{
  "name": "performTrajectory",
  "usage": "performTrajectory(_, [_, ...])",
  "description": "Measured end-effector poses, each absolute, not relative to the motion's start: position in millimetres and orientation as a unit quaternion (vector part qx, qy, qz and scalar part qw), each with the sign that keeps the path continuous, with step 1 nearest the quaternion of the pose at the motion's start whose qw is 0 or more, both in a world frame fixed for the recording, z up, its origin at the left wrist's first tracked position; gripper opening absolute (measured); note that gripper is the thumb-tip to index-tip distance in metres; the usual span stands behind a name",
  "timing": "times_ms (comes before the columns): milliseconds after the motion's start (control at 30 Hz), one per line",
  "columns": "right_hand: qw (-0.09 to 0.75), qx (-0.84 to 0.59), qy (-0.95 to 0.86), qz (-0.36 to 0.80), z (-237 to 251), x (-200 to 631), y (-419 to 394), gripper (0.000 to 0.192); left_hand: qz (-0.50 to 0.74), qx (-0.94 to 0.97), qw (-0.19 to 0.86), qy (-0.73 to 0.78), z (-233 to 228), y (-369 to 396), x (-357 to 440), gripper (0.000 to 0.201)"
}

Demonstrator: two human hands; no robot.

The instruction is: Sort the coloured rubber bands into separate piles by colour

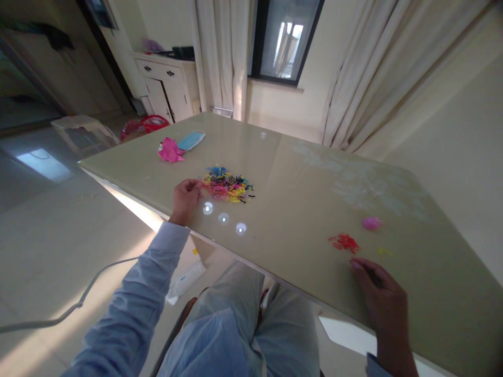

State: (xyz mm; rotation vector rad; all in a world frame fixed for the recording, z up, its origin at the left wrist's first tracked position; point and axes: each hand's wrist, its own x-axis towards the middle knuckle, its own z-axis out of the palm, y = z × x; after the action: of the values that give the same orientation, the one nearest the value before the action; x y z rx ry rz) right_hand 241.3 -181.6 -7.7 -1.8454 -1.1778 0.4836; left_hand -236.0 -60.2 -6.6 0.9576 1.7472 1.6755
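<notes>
Crumpled pink wrapping (pixel 171 150) lies left of the mixed pile (pixel 228 184) and farther from the person, out of the hands' way. The left hand (pixel 186 200) is at the pile's left edge, its fingertips pressed together, a grip that suits strands this thin; whether one is caught between them I cannot tell. A blue face mask (pixel 192 140) lies behind and left of the pile, probably just set aside. The pile itself, many-coloured and loosely spread on the surface (pixel 286 173), leaves strands reachable from its rim. Well right of the pile and nearer the person, a red heap (pixel 345 243) sits alone, the gap keeping its single colour from mixing. Farther right of the pile come a pink clump (pixel 371 223), the right hand (pixel 379 293), thumb and forefinger pinched together beside the red strands, contents too small to tell, and a few yellow strands (pixel 384 252), likewise apart.
</notes>
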Motion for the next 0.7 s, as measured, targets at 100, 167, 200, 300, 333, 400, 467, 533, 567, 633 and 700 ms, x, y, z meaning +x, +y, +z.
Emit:
performTrajectory(100, [0.438, -0.735, -0.483, 0.185, -6.5, 239.9, -181.9, 0.048, 0.621, 0.363, 0.252, 0.648, -7.8, -56.8, -236.5, 0.021])
performTrajectory(167, [0.441, -0.732, -0.486, 0.182, -6.0, 239.4, -182.0, 0.047, 0.621, 0.367, 0.245, 0.648, -7.3, -56.1, -236.2, 0.022])
performTrajectory(200, [0.442, -0.732, -0.486, 0.182, -5.9, 239.4, -181.9, 0.046, 0.621, 0.366, 0.242, 0.649, -6.6, -56.2, -236.0, 0.022])
performTrajectory(300, [0.444, -0.730, -0.488, 0.181, -6.1, 239.7, -181.6, 0.046, 0.619, 0.363, 0.232, 0.656, -4.8, -57.7, -235.4, 0.024])
performTrajectory(333, [0.445, -0.729, -0.488, 0.181, -6.4, 239.8, -181.4, 0.045, 0.617, 0.365, 0.228, 0.659, -4.6, -58.1, -235.6, 0.024])
performTrajectory(400, [0.448, -0.728, -0.485, 0.185, -7.0, 239.9, -181.2, 0.046, 0.609, 0.373, 0.222, 0.664, -5.5, -58.6, -236.5, 0.024])
performTrajectory(467, [0.443, -0.733, -0.481, 0.188, -7.5, 240.0, -181.2, 0.046, 0.598, 0.385, 0.211, 0.670, -7.7, -58.3, -237.7, 0.024])
performTrajectory(533, [0.434, -0.739, -0.479, 0.188, -8.0, 240.3, -181.5, 0.047, 0.586, 0.400, 0.195, 0.677, -10.1, -57.9, -238.5, 0.025])
performTrajectory(567, [0.431, -0.742, -0.477, 0.187, -8.1, 240.6, -181.7, 0.048, 0.579, 0.407, 0.188, 0.681, -11.0, -57.7, -238.7, 0.025])
performTrajectory(633, [0.428, -0.746, -0.475, 0.187, -8.1, 241.0, -182.3, 0.049, 0.566, 0.418, 0.176, 0.688, -12.1, -57.6, -238.5, 0.026])
performTrajectory(700, [0.428, -0.745, -0.476, 0.187, -8.0, 241.2, -182.7, 0.049, 0.555, 0.425, 0.171, 0.695, -12.0, -57.7, -237.8, 0.026])
